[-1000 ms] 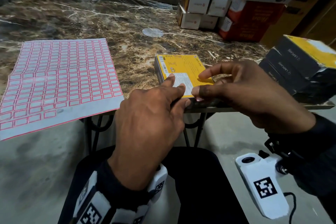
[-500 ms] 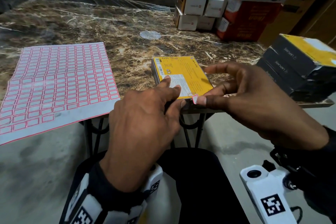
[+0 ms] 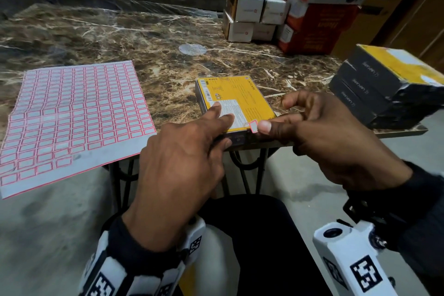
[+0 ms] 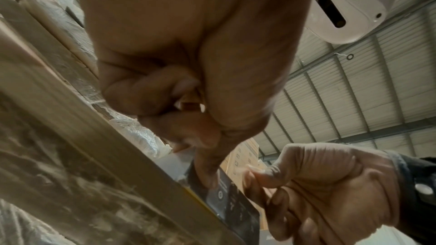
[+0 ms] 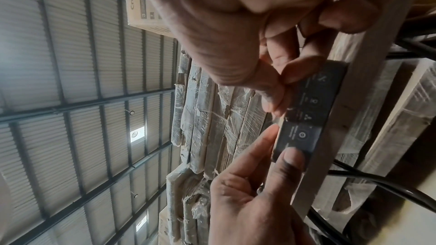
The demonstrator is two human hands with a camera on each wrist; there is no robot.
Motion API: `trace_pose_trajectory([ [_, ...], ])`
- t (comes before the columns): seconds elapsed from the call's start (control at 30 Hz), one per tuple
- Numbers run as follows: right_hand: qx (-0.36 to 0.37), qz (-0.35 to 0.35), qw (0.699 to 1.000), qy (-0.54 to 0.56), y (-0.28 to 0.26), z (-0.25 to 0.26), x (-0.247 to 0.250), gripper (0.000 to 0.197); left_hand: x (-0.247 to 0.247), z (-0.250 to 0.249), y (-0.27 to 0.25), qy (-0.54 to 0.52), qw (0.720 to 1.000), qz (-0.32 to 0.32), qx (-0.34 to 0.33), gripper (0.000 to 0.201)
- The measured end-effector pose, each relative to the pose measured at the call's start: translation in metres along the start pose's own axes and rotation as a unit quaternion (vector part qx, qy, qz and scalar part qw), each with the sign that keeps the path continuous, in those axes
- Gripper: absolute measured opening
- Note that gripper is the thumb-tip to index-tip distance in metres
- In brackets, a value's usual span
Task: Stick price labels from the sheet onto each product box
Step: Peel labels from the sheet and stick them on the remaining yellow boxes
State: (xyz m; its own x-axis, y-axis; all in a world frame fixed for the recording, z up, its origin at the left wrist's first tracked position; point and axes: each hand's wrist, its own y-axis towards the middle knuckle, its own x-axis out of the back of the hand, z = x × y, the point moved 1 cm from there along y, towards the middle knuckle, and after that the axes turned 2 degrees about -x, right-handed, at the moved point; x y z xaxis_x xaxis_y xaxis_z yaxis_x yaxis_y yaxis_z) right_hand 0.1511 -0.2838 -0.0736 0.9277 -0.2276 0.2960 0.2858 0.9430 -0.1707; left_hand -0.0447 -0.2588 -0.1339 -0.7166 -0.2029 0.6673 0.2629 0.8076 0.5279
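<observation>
A flat box [image 3: 240, 96] with a yellow top and dark sides lies at the marble table's [image 3: 120, 38] front edge. My left hand [image 3: 223, 127] holds it, fingers on its white sticker and thumb against the dark front side [image 5: 306, 118]. My right hand [image 3: 262, 126] pinches a small red-bordered price label [image 3: 254, 126] between thumb and forefinger at the box's near right corner. The label sheet [image 3: 72, 113], with rows of red-framed labels, lies to the left and overhangs the table edge. In the left wrist view a fingertip of my left hand [image 4: 207, 180] presses the box [image 4: 235, 206].
A stack of dark boxes with yellow tops [image 3: 389, 84] stands at the right edge. Small white boxes [image 3: 249, 14] and red and white cartons [image 3: 317, 29] are piled at the back right. A clear round disc [image 3: 192, 48] lies mid-table.
My right hand has drawn its fingers back off the box top to the near right corner, and the label now shows in its pinch. My left hand stays on the box.
</observation>
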Motion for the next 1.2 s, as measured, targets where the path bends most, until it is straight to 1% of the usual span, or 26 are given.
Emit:
trace_pose_trajectory([
  [0.07, 0.001, 0.004, 1.0, 0.015, -0.003, 0.001, -0.002, 0.044, -0.001, 0.001, 0.0, 0.005, 1.0, -0.009, -0.007, 0.041],
  [0.13, -0.001, 0.007, 1.0, 0.003, -0.005, 0.001, -0.004, 0.043, -0.002, 0.0, 0.0, 0.006, 1.0, -0.014, -0.016, 0.04],
  [0.27, -0.002, 0.0, 1.0, -0.002, -0.005, 0.003, -0.006, 0.041, -0.006, 0.0, -0.002, 0.019, 0.999, -0.009, -0.044, 0.041],
  [0.33, -0.006, -0.016, 1.0, -0.008, -0.004, 0.001, -0.007, 0.043, -0.007, 0.001, -0.003, 0.018, 0.998, -0.009, -0.059, 0.045],
  [0.47, -0.033, -0.043, 0.999, 0.007, 0.0, -0.004, -0.01, 0.048, -0.007, 0.002, -0.005, 0.043, 0.996, -0.03, -0.066, 0.056],
  [0.5, -0.043, -0.043, 0.998, 0.01, 0.001, -0.004, -0.011, 0.051, -0.006, 0.002, -0.004, 0.039, 0.997, -0.022, -0.071, 0.06],
  [0.57, -0.063, -0.04, 0.997, 0.017, 0.002, -0.002, -0.012, 0.054, -0.003, 0.002, -0.004, 0.04, 0.996, 0.015, -0.076, 0.074],
  [0.63, -0.077, -0.04, 0.996, 0.01, 0.002, 0.002, -0.012, 0.056, -0.001, 0.003, -0.003, 0.072, 0.994, 0.056, -0.068, 0.086],
  [0.73, -0.086, -0.019, 0.996, -0.006, 0.001, 0.007, -0.01, 0.054, 0.003, 0.001, -0.003, 0.112, 0.986, 0.114, -0.049, 0.098],
  [0.8, -0.1, -0.006, 0.995, -0.024, 0.002, 0.008, -0.009, 0.049, 0.002, 0.001, -0.003, 0.13, 0.981, 0.133, -0.048, 0.098],
  [0.9, -0.117, 0.004, 0.992, -0.054, 0.005, 0.009, -0.009, 0.055, 0.004, 0.0, -0.002, 0.174, 0.973, 0.14, -0.064, 0.094],
  [1.03, -0.118, 0.007, 0.991, -0.066, 0.009, 0.009, -0.007, 0.059, 0.011, -0.004, 0.004, 0.227, 0.956, 0.172, -0.075, 0.087],
  [1.2, -0.107, -0.008, 0.992, -0.07, 0.012, 0.008, -0.006, 0.066, 0.012, -0.011, 0.005, 0.262, 0.94, 0.206, -0.077, 0.088],
])
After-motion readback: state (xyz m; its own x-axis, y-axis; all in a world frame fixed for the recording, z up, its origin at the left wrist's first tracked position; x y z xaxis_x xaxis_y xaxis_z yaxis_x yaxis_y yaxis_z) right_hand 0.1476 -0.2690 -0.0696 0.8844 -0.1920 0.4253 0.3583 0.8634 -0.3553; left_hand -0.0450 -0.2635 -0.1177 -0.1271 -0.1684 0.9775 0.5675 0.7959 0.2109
